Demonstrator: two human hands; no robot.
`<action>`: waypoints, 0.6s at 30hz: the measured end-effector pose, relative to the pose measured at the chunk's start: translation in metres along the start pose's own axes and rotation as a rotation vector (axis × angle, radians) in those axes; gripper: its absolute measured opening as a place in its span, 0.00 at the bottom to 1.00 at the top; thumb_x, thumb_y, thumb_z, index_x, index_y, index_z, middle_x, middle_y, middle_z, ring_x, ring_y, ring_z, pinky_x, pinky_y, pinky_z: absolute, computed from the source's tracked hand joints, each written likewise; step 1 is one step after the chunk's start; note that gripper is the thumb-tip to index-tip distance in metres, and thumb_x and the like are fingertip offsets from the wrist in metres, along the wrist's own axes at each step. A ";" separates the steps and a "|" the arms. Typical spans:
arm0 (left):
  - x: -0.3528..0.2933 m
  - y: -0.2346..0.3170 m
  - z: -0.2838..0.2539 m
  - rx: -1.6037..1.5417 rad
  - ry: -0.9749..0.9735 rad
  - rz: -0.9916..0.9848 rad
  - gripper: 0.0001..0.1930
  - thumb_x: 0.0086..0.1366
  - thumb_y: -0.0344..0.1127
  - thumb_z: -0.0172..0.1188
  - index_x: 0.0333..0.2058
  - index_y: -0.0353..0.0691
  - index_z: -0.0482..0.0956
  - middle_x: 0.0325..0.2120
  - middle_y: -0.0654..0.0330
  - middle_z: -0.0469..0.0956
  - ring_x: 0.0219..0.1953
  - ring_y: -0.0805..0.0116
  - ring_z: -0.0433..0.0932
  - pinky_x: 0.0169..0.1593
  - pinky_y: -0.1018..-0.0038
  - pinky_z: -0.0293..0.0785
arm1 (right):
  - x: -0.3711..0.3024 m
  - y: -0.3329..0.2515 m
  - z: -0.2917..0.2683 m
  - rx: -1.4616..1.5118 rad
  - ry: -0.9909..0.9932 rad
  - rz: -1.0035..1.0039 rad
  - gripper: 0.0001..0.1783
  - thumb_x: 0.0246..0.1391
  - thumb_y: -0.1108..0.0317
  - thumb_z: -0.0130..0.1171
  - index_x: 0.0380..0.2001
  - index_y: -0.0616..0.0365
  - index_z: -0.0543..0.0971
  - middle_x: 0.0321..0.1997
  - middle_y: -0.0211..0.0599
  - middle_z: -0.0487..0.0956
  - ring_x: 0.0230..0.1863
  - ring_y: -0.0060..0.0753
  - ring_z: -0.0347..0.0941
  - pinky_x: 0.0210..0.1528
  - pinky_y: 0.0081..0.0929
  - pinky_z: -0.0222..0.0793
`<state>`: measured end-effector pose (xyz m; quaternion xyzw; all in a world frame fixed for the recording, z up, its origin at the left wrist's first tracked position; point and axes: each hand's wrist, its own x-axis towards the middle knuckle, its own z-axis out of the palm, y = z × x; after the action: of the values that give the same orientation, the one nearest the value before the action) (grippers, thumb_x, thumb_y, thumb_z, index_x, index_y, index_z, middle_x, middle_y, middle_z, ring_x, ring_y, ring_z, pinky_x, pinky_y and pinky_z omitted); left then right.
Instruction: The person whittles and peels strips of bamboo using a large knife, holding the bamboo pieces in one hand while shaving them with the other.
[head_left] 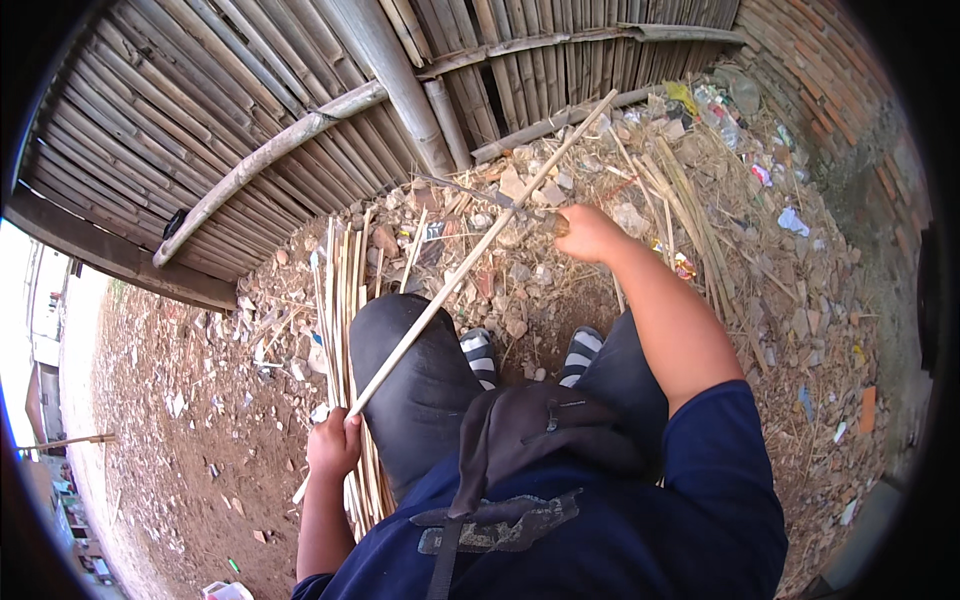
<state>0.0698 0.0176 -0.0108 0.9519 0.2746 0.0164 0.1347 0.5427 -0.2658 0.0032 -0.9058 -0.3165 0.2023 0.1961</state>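
My left hand [335, 443] is closed round the lower end of a long pale bamboo strip [440, 297]. The strip slants up and to the right across my left knee, its far end near the foot of the bamboo wall. My right hand [592, 234] grips the handle of a knife [480, 194] with a long, dark, thin blade. That blade points left and crosses the strip at its upper part; whether it touches the wood I cannot tell. Beside my left leg lies a bundle of split bamboo strips [343, 280].
A bamboo wall [220, 120] with round poles stands ahead, meeting a brick wall [820, 70] at the right. More bamboo strips [690, 215] lie on the right. Stones, dry straw and litter cover the ground [190, 440]. A black bag [550, 425] rests on my lap.
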 end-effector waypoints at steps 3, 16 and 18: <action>-0.009 0.002 -0.002 -0.008 -0.013 -0.024 0.16 0.72 0.46 0.52 0.33 0.38 0.75 0.19 0.42 0.77 0.25 0.35 0.79 0.31 0.45 0.73 | -0.020 -0.042 -0.003 0.068 0.026 -0.061 0.07 0.54 0.66 0.59 0.33 0.56 0.81 0.31 0.43 0.83 0.34 0.42 0.81 0.42 0.44 0.77; -0.013 -0.003 -0.005 0.091 -0.016 -0.046 0.18 0.73 0.49 0.51 0.30 0.41 0.73 0.17 0.44 0.77 0.23 0.36 0.78 0.29 0.45 0.74 | 0.007 0.005 -0.001 0.086 0.106 0.081 0.17 0.50 0.65 0.60 0.43 0.58 0.81 0.39 0.48 0.84 0.40 0.52 0.81 0.43 0.45 0.76; -0.014 0.002 -0.008 0.079 -0.022 -0.044 0.17 0.74 0.48 0.50 0.31 0.40 0.73 0.17 0.43 0.76 0.23 0.35 0.78 0.28 0.46 0.73 | -0.008 -0.027 -0.006 0.081 0.020 0.040 0.15 0.51 0.64 0.60 0.41 0.57 0.81 0.39 0.47 0.84 0.40 0.52 0.81 0.43 0.46 0.76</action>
<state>0.0582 0.0109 -0.0018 0.9503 0.2946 -0.0079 0.1006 0.5265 -0.2534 0.0229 -0.9053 -0.2877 0.2097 0.2317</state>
